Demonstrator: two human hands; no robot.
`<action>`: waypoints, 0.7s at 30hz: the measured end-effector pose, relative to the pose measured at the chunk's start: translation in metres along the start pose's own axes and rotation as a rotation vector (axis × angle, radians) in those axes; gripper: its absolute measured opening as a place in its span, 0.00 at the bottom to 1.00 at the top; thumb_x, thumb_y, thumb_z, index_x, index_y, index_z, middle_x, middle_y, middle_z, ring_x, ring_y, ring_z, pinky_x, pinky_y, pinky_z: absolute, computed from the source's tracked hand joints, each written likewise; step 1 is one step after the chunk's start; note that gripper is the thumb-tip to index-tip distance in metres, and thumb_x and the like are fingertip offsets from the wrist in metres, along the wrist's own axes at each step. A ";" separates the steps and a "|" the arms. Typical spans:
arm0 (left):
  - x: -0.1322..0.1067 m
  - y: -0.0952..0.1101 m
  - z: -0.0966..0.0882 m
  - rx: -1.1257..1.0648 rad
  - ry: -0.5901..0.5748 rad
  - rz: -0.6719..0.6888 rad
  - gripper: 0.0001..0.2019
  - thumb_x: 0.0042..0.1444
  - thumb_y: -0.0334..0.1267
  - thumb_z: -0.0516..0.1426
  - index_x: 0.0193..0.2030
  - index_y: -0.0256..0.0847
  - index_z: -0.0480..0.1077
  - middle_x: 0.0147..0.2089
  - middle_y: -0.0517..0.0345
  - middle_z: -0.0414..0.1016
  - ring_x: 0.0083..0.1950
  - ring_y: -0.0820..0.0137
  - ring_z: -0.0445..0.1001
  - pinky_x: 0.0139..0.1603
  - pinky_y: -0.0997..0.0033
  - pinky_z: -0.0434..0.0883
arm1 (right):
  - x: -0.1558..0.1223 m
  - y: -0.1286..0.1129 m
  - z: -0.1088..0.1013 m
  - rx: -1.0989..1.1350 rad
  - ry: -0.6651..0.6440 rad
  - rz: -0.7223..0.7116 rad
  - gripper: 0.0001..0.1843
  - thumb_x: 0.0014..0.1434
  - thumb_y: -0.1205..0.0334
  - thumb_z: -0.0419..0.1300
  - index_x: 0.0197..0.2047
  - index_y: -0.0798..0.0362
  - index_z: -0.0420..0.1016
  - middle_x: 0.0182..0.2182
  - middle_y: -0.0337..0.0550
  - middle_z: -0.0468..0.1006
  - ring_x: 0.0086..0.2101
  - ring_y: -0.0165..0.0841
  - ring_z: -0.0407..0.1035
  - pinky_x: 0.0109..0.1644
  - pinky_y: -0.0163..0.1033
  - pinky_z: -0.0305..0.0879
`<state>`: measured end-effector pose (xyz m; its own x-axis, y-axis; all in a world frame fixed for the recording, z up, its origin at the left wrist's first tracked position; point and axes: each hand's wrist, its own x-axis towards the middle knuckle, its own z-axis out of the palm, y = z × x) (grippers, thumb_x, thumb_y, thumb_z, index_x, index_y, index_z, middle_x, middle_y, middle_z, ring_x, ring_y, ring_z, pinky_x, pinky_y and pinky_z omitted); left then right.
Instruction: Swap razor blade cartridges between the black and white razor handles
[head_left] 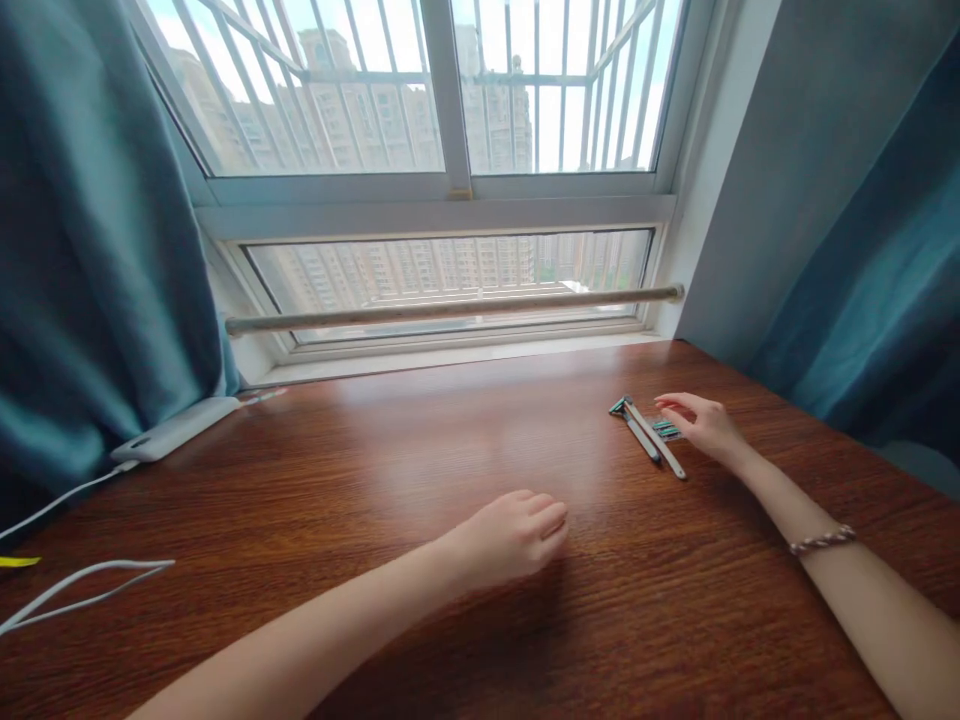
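My right hand point(709, 428) hovers at the right side of the table, fingers stretched forward and apart from the thumb. Right beside its fingertips lie several small teal-and-dark pieces that look like razor cartridges point(665, 431). Left of these, a razor point(640, 436) with a teal head rests on the wood, its grey handle slanting toward me. A slim whitish handle point(660, 445) lies alongside, partly touching the razor's head end. My left hand point(517, 535) is at the table's middle, palm down with fingers curled in. No object shows in it, though its palm is hidden.
The brown wooden table point(360, 480) reaches to a window with a horizontal rail point(450, 312). On the left are a white power strip point(176, 430), a looped white cable point(90, 575) and a blue curtain point(97, 230). A grey wall point(772, 190) borders the right.
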<state>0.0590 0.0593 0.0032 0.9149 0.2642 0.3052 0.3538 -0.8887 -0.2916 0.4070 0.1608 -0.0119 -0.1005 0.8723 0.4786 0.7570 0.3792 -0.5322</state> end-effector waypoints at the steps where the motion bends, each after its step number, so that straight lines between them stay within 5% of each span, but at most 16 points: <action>1: 0.016 -0.004 0.007 0.027 -0.014 0.070 0.08 0.57 0.30 0.46 0.35 0.37 0.66 0.36 0.53 0.69 0.34 0.73 0.68 0.33 0.75 0.67 | -0.001 0.009 -0.004 0.001 -0.041 -0.007 0.17 0.52 0.60 0.54 0.44 0.56 0.71 0.43 0.51 0.73 0.44 0.39 0.67 0.51 0.43 0.61; 5: 0.082 -0.019 0.036 0.136 -0.013 0.134 0.10 0.59 0.31 0.44 0.41 0.36 0.65 0.40 0.51 0.67 0.33 0.73 0.67 0.28 0.74 0.65 | -0.005 0.035 -0.009 0.036 -0.210 -0.002 0.31 0.44 0.61 0.61 0.53 0.52 0.64 0.53 0.49 0.65 0.53 0.42 0.58 0.59 0.47 0.50; 11: 0.156 -0.023 0.075 0.199 0.011 0.153 0.15 0.59 0.29 0.40 0.49 0.35 0.62 0.48 0.44 0.65 0.37 0.70 0.69 0.27 0.71 0.64 | -0.006 0.061 0.003 0.129 -0.321 0.031 0.37 0.46 0.56 0.60 0.59 0.53 0.53 0.53 0.51 0.64 0.52 0.40 0.60 0.56 0.45 0.57; 21: 0.194 -0.031 0.102 0.186 -0.031 0.174 0.15 0.59 0.29 0.39 0.44 0.33 0.63 0.44 0.42 0.67 0.33 0.65 0.73 0.25 0.66 0.64 | -0.001 0.094 0.001 0.114 -0.033 0.139 0.34 0.45 0.53 0.60 0.54 0.58 0.57 0.46 0.55 0.70 0.46 0.42 0.66 0.50 0.48 0.63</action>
<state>0.2452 0.1762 -0.0212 0.9698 0.1269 0.2083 0.2171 -0.8384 -0.4999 0.4775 0.1957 -0.0628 -0.0228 0.9276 0.3728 0.6871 0.2854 -0.6682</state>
